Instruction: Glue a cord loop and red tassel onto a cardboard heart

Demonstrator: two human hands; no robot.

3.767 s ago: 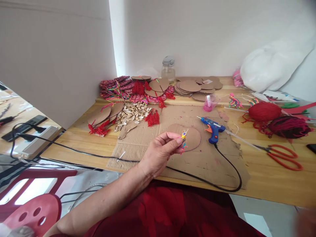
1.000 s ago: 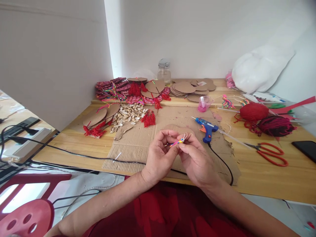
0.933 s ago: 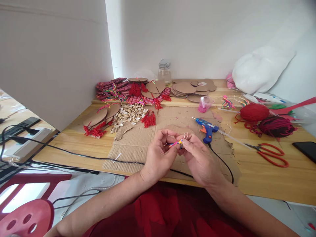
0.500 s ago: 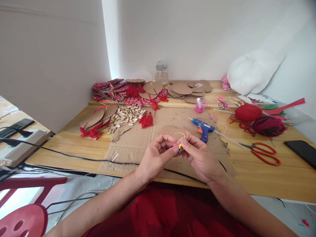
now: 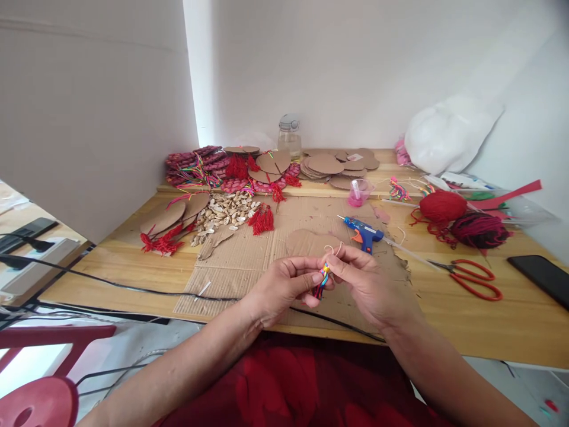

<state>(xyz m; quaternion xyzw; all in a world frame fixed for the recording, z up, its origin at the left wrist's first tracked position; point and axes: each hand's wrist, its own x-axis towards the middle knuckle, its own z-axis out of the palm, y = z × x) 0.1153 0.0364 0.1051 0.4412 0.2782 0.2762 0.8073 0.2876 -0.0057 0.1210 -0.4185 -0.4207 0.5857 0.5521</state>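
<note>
Over the front of the corrugated cardboard sheet (image 5: 249, 273), both hands meet on a small tassel of multicoloured cords (image 5: 324, 279) with a yellow band near its top. Thumb and fingers of my left hand (image 5: 280, 290) are closed on its hanging strands, partly hiding them. My right hand (image 5: 368, 287) pinches the yellow upper end between thumb and fingers. A thin pale cord (image 5: 336, 248) curls up above the fingertips. Just beyond my right hand lies a blue glue gun (image 5: 365, 234) with an orange trigger.
Peanut shells (image 5: 226, 210), a red tassel (image 5: 262, 219) and cardboard discs (image 5: 326, 164) lie farther back. Orange-handled scissors (image 5: 473, 279), a red yarn ball (image 5: 442, 206) and a black phone (image 5: 540, 277) are on the right. A black cable (image 5: 155, 289) crosses the table's front.
The tassel has turned more upright in my fingers, and more of its blue and dark strands show below the yellow band. Both hands have dropped slightly in view.
</note>
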